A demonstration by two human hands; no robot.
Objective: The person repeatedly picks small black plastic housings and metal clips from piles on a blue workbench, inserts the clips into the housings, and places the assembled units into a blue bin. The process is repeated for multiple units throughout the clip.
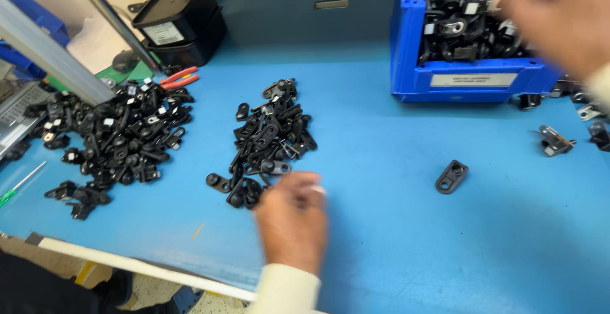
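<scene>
Our left hand (291, 220) rests on the blue desk (406, 238), blurred; its fingers (312, 186) touch the near edge of the middle pile of black plastic clips (267, 142), grip unclear. Our right hand (559, 15) reaches over the blue bin (467, 79) of clips, blurred too, and we cannot tell its hold. One loose clip (452, 176) lies well right of the left fingers.

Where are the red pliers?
The red pliers lie at the upper left of the blue table, between the black bins behind them and the left pile of black parts.
</scene>
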